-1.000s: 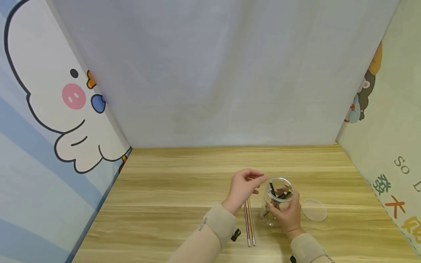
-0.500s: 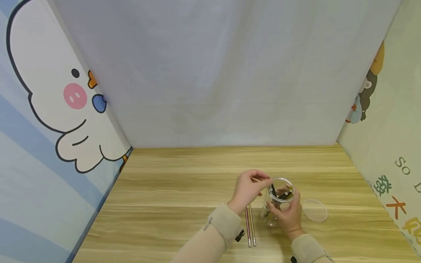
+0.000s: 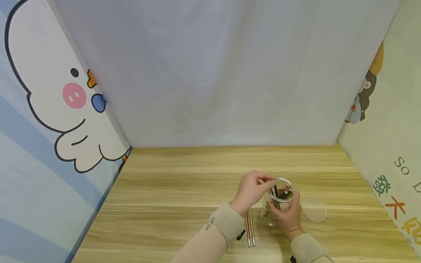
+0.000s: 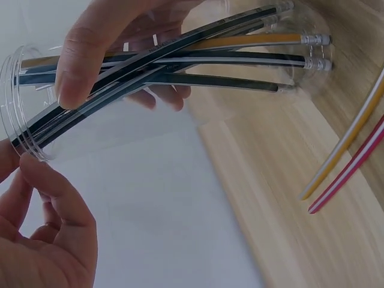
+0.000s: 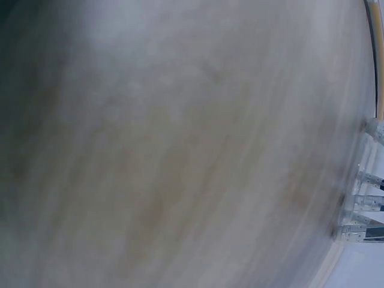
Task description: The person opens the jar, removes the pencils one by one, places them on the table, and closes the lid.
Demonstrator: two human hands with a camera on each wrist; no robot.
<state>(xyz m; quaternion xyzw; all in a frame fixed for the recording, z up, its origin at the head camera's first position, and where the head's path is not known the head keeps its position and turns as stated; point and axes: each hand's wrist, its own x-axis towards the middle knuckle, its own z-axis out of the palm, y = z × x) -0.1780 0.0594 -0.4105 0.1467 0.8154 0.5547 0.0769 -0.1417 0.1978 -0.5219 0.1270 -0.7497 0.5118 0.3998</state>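
My right hand (image 3: 289,215) grips a clear plastic jar (image 3: 271,221), its thumb and fingers spread around the wall. Inside are several dark pencils (image 4: 180,45) and a yellow pencil (image 4: 252,41), eraser ends toward the jar's bottom in the left wrist view. At the jar's mouth, my left hand (image 3: 250,190) has its thumb and forefinger pinched on the end of a dark pencil; the exact contact is partly hidden by the rim. The right wrist view is mostly blur, with eraser ends (image 5: 360,233) seen at its right edge.
A red-striped pencil (image 3: 248,228) and a yellow-striped pencil (image 3: 252,228) lie side by side left of the jar. A clear round lid (image 3: 315,210) lies on the wooden table (image 3: 171,190) to the jar's right. A pale curtain (image 3: 210,91) hangs behind.
My left hand has moved right, from beside the jar to its mouth, and its fingertips now meet a dark pencil there. The right hand and jar have stayed put.
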